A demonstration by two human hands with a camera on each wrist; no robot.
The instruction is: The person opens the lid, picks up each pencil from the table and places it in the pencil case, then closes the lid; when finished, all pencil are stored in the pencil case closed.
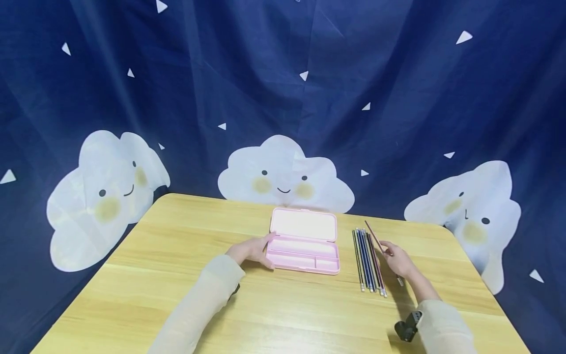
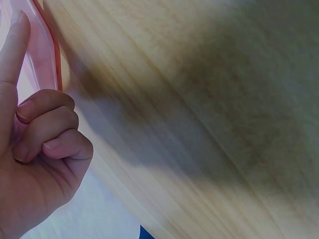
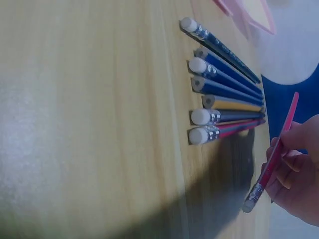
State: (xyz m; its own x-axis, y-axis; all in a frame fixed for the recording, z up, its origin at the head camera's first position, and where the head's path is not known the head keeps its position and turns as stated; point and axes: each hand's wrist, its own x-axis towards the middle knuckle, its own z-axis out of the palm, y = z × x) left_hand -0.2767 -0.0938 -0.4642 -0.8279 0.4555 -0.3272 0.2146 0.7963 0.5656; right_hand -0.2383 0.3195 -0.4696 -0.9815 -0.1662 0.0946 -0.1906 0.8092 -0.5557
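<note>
A pink pencil case (image 1: 302,266) lies open on the table, its lid folded back and its compartments showing. My left hand (image 1: 252,249) holds its left end, index finger toward the hinge and thumb by the front corner. In the left wrist view, the other fingers (image 2: 52,117) are curled beside the case's edge. To the right of the case, several pencils (image 1: 367,260) lie side by side, most white erasers toward me. My right hand (image 1: 398,260) pinches a red pencil (image 3: 271,162) with a whitish eraser, raised above the table just right of the row.
The light wooden table (image 1: 283,314) has rounded far corners. Behind it hangs a dark blue curtain (image 1: 265,73) printed with white clouds and small triangles. A small black device (image 1: 408,326) is strapped at the right wrist.
</note>
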